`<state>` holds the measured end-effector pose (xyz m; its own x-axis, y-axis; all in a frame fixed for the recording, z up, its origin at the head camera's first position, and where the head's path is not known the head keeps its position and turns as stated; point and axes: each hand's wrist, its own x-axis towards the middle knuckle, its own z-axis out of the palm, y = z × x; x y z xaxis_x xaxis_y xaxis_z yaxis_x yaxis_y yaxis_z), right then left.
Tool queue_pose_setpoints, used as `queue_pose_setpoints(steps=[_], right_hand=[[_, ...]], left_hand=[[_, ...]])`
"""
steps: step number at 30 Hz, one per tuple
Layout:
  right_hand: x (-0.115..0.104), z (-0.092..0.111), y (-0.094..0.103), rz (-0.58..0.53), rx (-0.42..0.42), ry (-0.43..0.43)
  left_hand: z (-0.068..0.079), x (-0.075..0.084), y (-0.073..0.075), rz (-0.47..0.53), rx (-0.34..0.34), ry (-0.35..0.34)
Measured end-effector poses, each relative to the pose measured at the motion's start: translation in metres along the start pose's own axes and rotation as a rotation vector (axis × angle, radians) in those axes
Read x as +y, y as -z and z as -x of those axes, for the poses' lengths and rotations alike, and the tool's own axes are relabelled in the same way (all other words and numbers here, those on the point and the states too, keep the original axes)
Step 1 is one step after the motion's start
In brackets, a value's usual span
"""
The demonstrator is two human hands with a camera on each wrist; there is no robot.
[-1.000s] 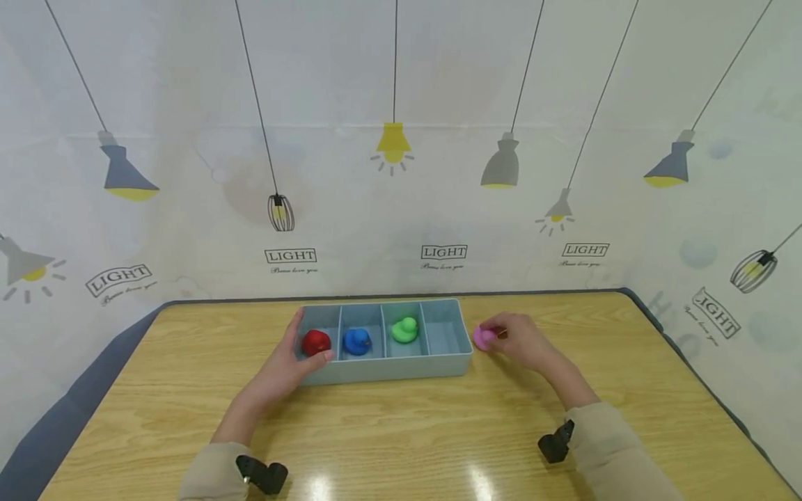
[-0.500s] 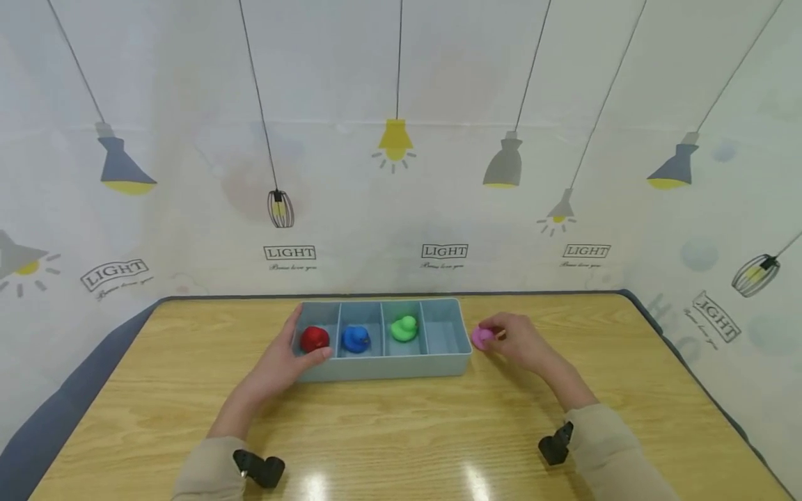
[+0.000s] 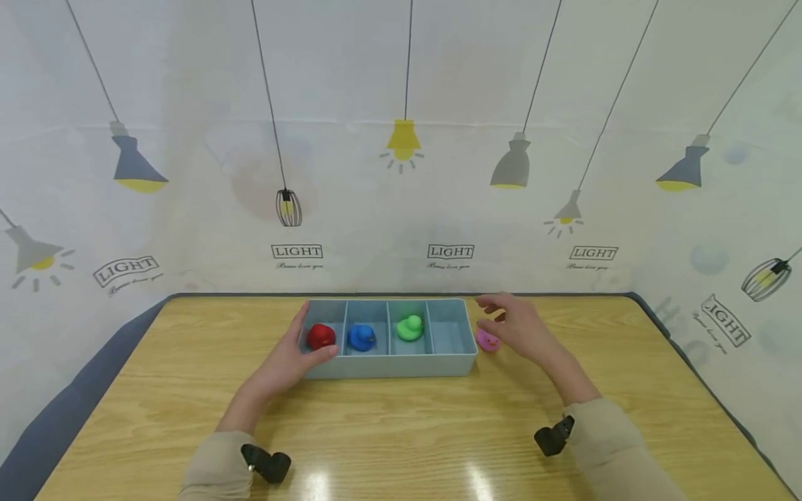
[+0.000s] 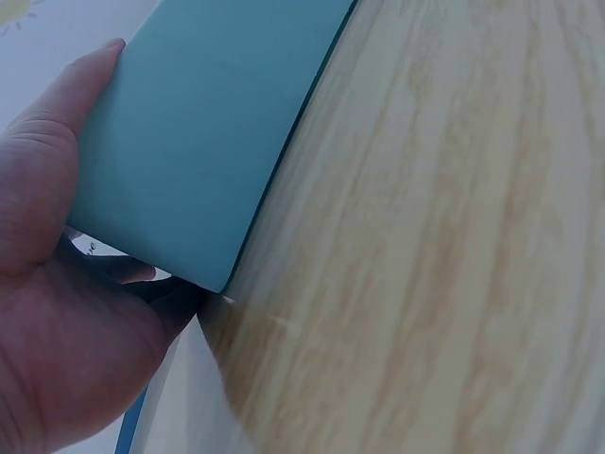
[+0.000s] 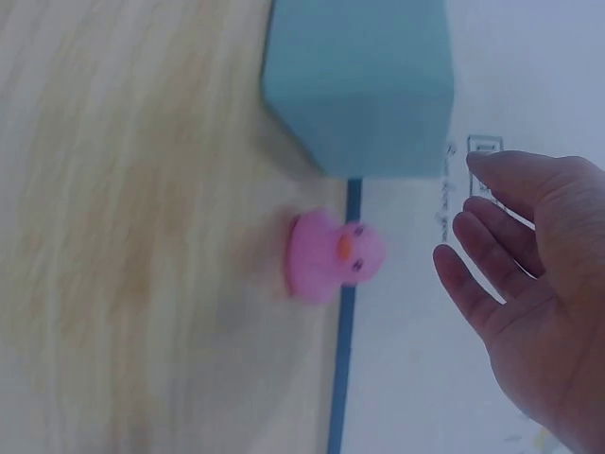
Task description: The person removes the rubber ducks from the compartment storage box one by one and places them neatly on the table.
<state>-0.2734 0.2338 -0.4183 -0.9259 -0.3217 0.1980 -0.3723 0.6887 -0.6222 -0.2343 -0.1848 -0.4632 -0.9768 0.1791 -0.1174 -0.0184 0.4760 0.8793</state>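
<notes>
A blue-grey box (image 3: 395, 367) with a row of compartments stands on the table. My left hand (image 3: 282, 362) holds its left end, thumb over the front rim and fingers round the end wall. From left to right the compartments hold a rounded red toy (image 3: 321, 337), a blue toy duck (image 3: 361, 337) and a green toy duck (image 3: 410, 328). Just beyond the box's right end a pink toy duck (image 5: 321, 257) sits upright on the wood, its face showing. My right hand (image 3: 520, 327) hovers over and beside this duck, fingers loosely spread and apart from it in the right wrist view.
The wooden table (image 3: 388, 431) has a dark blue border along its back and sides. Behind it hangs a pale backdrop (image 3: 351, 153) printed with lamps. A small black camera (image 3: 266, 463) sits at the left wrist, another at the right sleeve.
My right hand has let go of the pink duck and lifted slightly, fingers spreading. The duck now shows its face. The left hand stays at the box.
</notes>
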Motion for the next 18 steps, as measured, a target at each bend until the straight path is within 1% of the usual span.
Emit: queue_pose_setpoints(steps=[2,6,9,12,14,18], right_hand=[[-0.011,-0.005,-0.002,-0.031,0.006,0.023],[-0.032,-0.014,-0.011,-0.085,0.001,0.099],[-0.042,-0.020,-0.018,-0.105,-0.006,0.161],[-0.051,-0.026,-0.028,-0.117,-0.034,0.189],[-0.057,-0.031,-0.035,-0.118,-0.063,0.191],[-0.066,-0.039,-0.047,-0.055,-0.122,0.204]], left_hand=[[0.000,0.000,-0.001,0.006,0.000,0.006],[0.001,0.001,-0.002,-0.001,0.003,0.006],[0.002,0.002,-0.004,-0.006,0.003,-0.004],[0.002,0.002,-0.004,-0.011,0.002,-0.011],[0.003,0.003,-0.003,-0.014,0.004,-0.010],[0.004,0.004,-0.002,-0.014,0.007,-0.002]])
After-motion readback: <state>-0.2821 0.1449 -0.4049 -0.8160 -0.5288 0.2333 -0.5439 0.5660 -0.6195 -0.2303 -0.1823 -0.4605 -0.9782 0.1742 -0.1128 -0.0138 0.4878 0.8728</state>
